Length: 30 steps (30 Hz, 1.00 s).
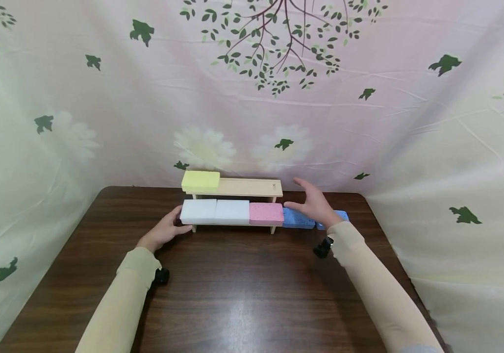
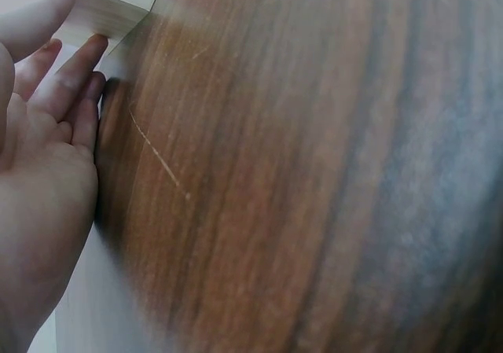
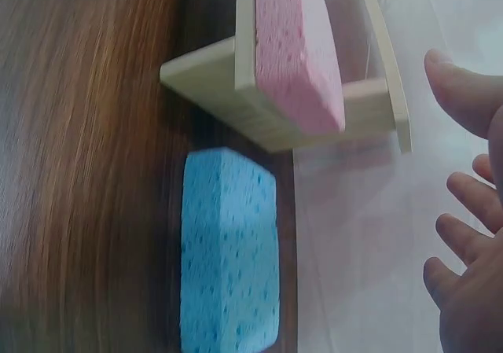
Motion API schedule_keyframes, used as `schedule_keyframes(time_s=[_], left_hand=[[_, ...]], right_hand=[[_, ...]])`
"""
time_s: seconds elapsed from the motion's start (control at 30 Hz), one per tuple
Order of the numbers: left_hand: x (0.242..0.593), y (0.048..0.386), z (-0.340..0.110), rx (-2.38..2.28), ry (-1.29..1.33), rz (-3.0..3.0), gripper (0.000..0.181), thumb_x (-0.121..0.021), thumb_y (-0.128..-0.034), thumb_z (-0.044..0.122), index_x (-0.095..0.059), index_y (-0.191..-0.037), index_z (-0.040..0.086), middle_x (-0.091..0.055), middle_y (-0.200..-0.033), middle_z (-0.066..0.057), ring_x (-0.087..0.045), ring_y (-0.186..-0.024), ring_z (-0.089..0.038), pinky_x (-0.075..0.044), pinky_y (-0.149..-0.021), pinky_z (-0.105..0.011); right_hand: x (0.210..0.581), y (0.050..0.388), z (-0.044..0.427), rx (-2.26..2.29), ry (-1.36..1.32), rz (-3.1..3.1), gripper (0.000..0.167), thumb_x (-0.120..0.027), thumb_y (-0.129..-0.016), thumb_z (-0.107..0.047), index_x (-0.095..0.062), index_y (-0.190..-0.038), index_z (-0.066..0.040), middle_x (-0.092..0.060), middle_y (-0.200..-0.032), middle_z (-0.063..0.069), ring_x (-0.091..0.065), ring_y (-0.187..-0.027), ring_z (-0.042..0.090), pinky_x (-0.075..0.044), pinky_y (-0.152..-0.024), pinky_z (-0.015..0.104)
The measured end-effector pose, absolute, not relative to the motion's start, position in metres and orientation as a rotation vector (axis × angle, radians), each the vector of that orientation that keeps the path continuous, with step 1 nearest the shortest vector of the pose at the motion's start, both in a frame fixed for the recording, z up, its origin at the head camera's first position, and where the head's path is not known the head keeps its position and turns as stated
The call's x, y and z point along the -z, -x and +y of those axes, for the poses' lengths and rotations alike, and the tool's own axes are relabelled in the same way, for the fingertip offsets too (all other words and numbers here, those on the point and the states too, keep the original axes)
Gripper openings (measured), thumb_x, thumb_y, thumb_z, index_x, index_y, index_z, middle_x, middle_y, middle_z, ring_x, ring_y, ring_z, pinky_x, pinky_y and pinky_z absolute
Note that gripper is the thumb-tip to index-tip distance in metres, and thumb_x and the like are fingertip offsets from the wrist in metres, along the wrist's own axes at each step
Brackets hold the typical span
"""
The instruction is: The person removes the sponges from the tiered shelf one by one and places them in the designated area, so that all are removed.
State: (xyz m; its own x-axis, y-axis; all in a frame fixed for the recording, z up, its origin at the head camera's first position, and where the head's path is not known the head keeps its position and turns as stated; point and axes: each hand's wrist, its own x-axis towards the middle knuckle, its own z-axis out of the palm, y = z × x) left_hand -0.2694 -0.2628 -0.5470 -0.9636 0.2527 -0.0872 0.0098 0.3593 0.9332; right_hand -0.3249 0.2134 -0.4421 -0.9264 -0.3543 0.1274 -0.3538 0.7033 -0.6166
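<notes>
Two white blocks (image 1: 199, 212) and a pink sponge (image 1: 266, 214) lie in a row on the lower level of a wooden rack (image 1: 252, 187). My left hand (image 1: 161, 232) is at the rack's left end, thumb in front; in the left wrist view the hand (image 2: 47, 172) has a fingertip against the wood (image 2: 118, 3). My right hand (image 1: 315, 203) hovers above and behind the blue sponges, thumb and fingers spread, holding nothing. In the right wrist view that hand (image 3: 471, 266) is apart from the pink sponge (image 3: 291, 54) and a blue sponge (image 3: 228, 251).
A yellow sponge (image 1: 201, 181) lies on the left of the rack's upper level. Two blue sponges (image 1: 298, 219) are on the dark wooden table (image 1: 243, 284), right of the rack. Printed cloth (image 1: 243, 113) hangs behind the table and at both sides.
</notes>
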Motion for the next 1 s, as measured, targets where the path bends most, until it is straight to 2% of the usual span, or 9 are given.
schedule_keyframes(time_s=[0.3, 1.0], left_hand=[[0.547, 0.271, -0.263, -1.646, -0.224, 2.41, 0.085, -0.074, -0.099, 0.014, -0.023, -0.166, 0.007, -0.032, -0.166, -0.023, -0.025, -0.154, -0.043, -0.017, -0.123, -0.067], [0.547, 0.27, -0.263, -1.636, -0.229, 2.413, 0.085, -0.074, -0.0989, 0.015, -0.023, -0.166, 0.006, -0.035, -0.164, -0.024, -0.029, -0.15, -0.044, -0.019, -0.123, -0.067]], right_hand=[[0.435, 0.328, 0.18, 1.063, 0.729, 2.871, 0.088, -0.083, -0.092, -0.035, -0.037, -0.162, -0.006, -0.04, -0.165, 0.015, -0.036, -0.152, 0.037, -0.035, -0.119, 0.06], [0.43, 0.331, 0.123, 1.085, 0.873, 2.823, 0.085, -0.081, -0.094, -0.038, -0.04, -0.16, -0.004, -0.046, -0.162, 0.013, -0.042, -0.149, 0.032, -0.035, -0.121, 0.052]])
